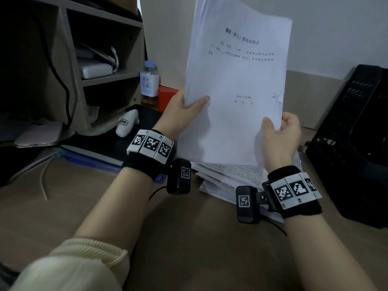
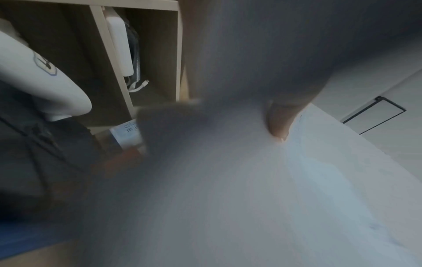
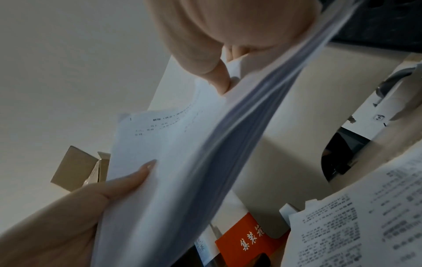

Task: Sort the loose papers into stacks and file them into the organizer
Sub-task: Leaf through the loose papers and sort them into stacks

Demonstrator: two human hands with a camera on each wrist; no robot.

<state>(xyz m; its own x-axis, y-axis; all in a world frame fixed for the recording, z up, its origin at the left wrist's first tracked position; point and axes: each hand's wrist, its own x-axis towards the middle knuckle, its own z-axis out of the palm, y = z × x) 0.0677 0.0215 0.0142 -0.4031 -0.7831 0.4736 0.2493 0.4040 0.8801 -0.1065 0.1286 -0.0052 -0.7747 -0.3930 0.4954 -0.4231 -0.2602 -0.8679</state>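
Note:
A thick stack of white printed papers (image 1: 235,85) stands upright above the desk, held by both hands. My left hand (image 1: 184,108) grips its left edge, thumb across the front sheet. My right hand (image 1: 279,135) grips the lower right corner, thumb in front and fingers behind. The right wrist view shows the stack (image 3: 182,162) edge-on, my right thumb (image 3: 219,79) pressed on it and my left hand (image 3: 109,189) at its other edge. In the left wrist view the stack (image 2: 297,189) fills the frame under my thumb (image 2: 279,117). More loose papers (image 1: 228,175) lie flat beneath. A black mesh organizer (image 1: 352,127) stands at the right.
A wooden shelf unit (image 1: 100,66) with chargers and cables stands at the back left. A tea bottle (image 1: 149,85) and an orange box (image 1: 165,96) stand behind the left hand. A white controller (image 1: 127,123), a phone (image 1: 38,134) and a blue folder (image 1: 92,160) lie at the left.

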